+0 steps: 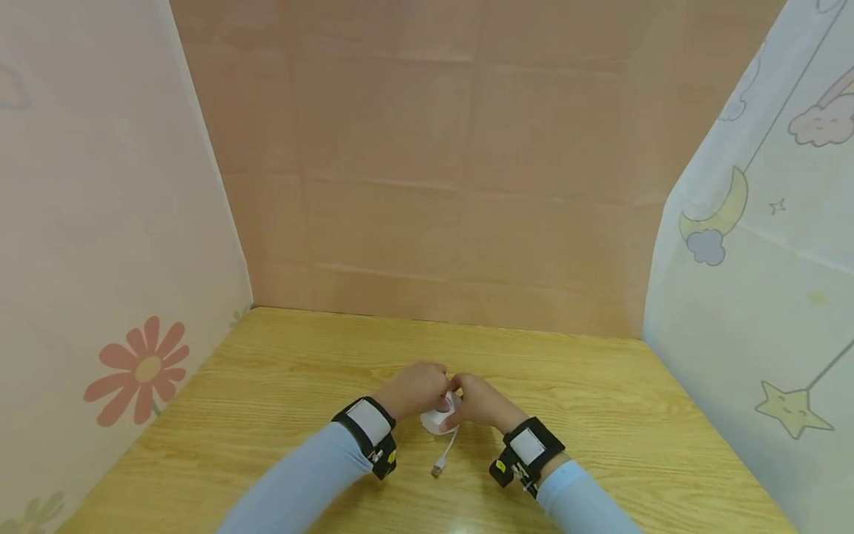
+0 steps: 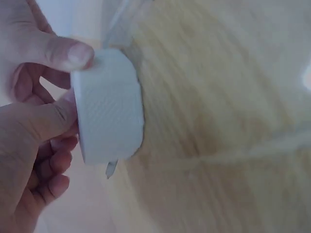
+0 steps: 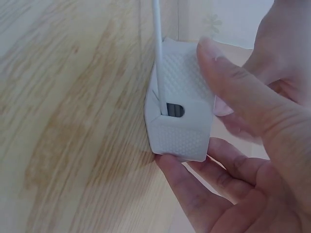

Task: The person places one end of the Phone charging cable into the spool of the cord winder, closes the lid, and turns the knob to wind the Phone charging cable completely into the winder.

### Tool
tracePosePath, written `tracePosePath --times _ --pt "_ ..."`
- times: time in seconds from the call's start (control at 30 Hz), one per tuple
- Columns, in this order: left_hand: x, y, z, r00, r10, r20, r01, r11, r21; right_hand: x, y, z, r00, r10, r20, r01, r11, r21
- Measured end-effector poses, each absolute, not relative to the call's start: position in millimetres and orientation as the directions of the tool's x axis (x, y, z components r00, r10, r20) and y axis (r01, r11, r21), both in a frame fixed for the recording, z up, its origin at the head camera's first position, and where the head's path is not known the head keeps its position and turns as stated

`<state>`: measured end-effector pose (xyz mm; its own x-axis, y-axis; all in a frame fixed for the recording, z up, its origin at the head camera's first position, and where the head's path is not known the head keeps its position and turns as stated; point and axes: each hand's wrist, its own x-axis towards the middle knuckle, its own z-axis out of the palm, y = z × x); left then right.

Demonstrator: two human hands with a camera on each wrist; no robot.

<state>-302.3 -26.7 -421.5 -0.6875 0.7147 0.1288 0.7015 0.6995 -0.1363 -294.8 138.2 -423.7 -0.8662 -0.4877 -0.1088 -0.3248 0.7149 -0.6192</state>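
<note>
A small white multi-sided case (image 1: 432, 424) with textured sides (image 3: 182, 73) stands on edge between the two hands, close to the table. My right hand (image 1: 485, 404) holds its right side, thumb on one edge and fingers (image 3: 187, 187) below it in the right wrist view. Curled fingers of my left hand (image 1: 416, 389) hold the case's upper face; their tips are partly hidden. From beside a dark slot (image 3: 176, 110) runs a thin white USB cable (image 3: 158, 53). Its plug (image 1: 437, 468) lies toward me on the table.
The wood-grain table (image 1: 333, 348) spreads around both hands. A brown sheet (image 1: 467, 185) hangs along its back edge. Patterned white sheets stand on the left (image 1: 133, 185) and right (image 1: 747, 297). Each wrist wears a black strap with a camera.
</note>
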Motion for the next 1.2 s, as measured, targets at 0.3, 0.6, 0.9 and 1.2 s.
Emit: tracePosePath --times 0.3,0.6,0.9,1.2 --pt "-298.9 -22.8 -436.4 -0.876 0.468 0.114 0.479 0.823 0.306 -293.7 135.6 -424.0 -0.865 -0.494 -0.088 -0.338 0.703 -0.626" --pt "-297.6 -25.5 -438.2 -0.86 0.504 0.087 0.502 0.799 0.333 -292.0 136.9 -426.3 -0.86 -0.503 -0.084 -0.352 0.704 -0.617" --pt "-296.9 -38.2 -420.5 -0.642 0.763 0.078 0.766 0.633 0.115 -290.3 134.6 -425.3 -0.863 -0.496 -0.097 -0.33 0.698 -0.635" --pt "-295.6 -36.5 -413.9 -0.496 0.865 0.078 0.789 0.487 -0.374 -292.1 134.2 -425.7 -0.856 -0.505 -0.111 -0.326 0.694 -0.642"
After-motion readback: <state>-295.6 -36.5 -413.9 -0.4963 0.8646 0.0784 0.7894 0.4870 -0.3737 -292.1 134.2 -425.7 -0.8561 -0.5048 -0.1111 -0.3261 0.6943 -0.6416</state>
